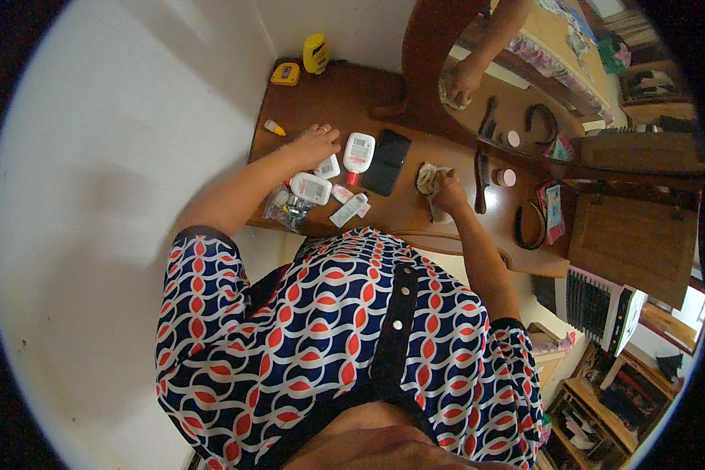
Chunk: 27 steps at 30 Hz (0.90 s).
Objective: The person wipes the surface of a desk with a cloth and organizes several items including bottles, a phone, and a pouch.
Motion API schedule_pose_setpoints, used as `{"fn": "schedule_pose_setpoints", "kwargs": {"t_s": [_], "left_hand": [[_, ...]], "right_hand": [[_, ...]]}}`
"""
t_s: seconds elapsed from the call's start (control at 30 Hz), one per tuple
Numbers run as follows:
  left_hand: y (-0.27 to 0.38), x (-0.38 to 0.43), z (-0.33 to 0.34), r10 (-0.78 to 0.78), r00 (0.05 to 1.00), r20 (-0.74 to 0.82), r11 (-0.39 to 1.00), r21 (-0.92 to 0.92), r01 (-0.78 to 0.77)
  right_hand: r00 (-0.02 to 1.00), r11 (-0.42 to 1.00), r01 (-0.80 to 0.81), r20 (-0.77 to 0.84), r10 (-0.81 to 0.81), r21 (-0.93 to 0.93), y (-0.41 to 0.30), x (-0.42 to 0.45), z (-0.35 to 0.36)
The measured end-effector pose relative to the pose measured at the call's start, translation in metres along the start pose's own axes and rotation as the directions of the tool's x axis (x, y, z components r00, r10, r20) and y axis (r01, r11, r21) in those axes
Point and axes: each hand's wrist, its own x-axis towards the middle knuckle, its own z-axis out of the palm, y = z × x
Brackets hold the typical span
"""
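Note:
On the brown wooden dressing table, my left hand rests over a white bottle; whether its fingers grip it I cannot tell. My right hand holds a crumpled pale cloth against the tabletop. Between the hands lie a white bottle with a red cap and a black wallet or phone case. Nearer my body are another white bottle, a white tube and a clear plastic bag of small items.
A yellow bottle, a yellow tape measure and a small yellow-capped bottle are at the left. Rightward lie a comb, a round jar, a headband and packets. A mirror stands behind.

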Motion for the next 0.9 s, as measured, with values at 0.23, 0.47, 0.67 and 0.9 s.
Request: {"fn": "schedule_pose_setpoints", "kwargs": {"t_s": [0.23, 0.47, 0.67, 0.9], "left_hand": [[-0.033, -0.007, -0.022, -0.231, 0.973, -0.002, 0.953, -0.204, 0.226], [-0.077, 0.01, -0.02, -0.623, 0.726, -0.291, 0.68, -0.66, 0.319], [-0.09, 0.045, 0.007, -0.664, 0.7, -0.263, 0.657, -0.652, 0.378], [-0.097, 0.036, 0.042, -0.64, 0.734, -0.227, 0.706, -0.551, 0.445]], "right_hand": [[0.995, 0.996, -0.091, 0.045, 0.09, 0.02, -0.001, 0.0, 0.003], [0.993, 0.996, -0.07, -0.088, 0.074, 0.052, 0.008, 0.003, 0.014], [0.977, 0.931, -0.179, -0.051, 0.206, 0.318, 0.027, 0.003, 0.033], [0.984, 0.994, -0.049, -0.168, 0.065, 0.098, 0.013, -0.002, 0.021]]}}
